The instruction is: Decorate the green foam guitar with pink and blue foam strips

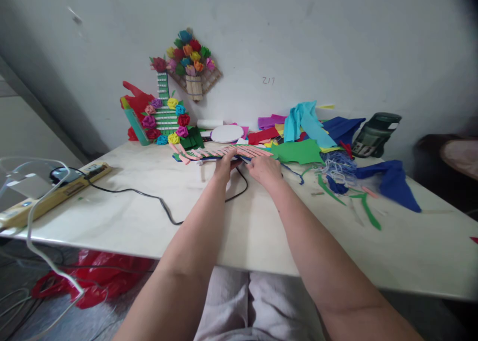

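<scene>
A flat woven piece with pink strips over a green and blue backing (197,153) is held low over the middle of the table, seen nearly edge-on. My left hand (225,165) grips its near edge, thumb on top and fingers underneath. Closed on the same edge further right is my right hand (266,170), its fingertips pressed against the piece. Loose pink strip ends stick out at the left end. Behind the piece lie a white oval disc (227,133) and a green cloth or paper sheet (298,152).
Left stand a green glue bottle (136,122) and a flower-trimmed guitar-shaped craft (167,117). A power strip (56,194) with a black cord (149,193) lies on the left. Coloured scraps, yarn (340,168) and a dark bottle (376,134) are on the right.
</scene>
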Tool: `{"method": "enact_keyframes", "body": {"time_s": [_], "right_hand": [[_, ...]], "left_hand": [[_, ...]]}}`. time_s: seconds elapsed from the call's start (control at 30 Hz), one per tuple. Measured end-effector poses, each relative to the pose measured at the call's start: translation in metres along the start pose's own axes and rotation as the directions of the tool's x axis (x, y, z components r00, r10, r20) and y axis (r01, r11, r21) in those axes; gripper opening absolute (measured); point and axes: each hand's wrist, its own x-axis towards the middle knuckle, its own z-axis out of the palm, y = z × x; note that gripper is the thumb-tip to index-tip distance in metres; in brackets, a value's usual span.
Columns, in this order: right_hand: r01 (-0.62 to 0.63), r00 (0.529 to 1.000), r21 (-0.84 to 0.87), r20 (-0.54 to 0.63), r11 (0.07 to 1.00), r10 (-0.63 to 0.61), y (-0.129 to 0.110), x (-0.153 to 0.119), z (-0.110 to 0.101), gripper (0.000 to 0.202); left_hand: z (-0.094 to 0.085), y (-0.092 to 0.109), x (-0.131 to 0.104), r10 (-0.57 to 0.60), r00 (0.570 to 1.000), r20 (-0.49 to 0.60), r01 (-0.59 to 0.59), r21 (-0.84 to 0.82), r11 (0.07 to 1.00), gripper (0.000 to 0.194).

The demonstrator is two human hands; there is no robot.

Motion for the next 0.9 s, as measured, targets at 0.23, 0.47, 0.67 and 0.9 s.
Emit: {"method": "enact_keyframes", "body": {"time_s": [0.23,0.47,0.67,0.9], "right_hand": [[0.064,0.998,-0.015,-0.029,0.998,-0.064,0.0096,-0.0033,-0.0009,0.039],[0.084,0.996,0.010,-0.036,0.996,-0.084,0.0043,-0.0026,0.0023,0.039],[0.069,0.997,0.016,-0.043,0.997,-0.068,0.0038,-0.0011,0.0063,0.039],[0.064,0.997,0.027,-0.034,0.998,-0.063,0.0030,0.0018,0.0089,0.041]], "left_hand": [[-0.0054,-0.0015,0.0039,-0.017,1.000,-0.008,0.017,-0.026,1.000,0.031],[-0.0047,-0.0016,0.0050,-0.033,0.999,-0.028,0.032,-0.038,0.999,0.033],[-0.0025,-0.0003,0.0043,-0.042,0.999,-0.016,0.041,-0.036,0.998,0.033],[-0.0022,0.0002,0.0042,-0.032,0.999,-0.023,0.031,-0.028,0.999,0.036]]}}
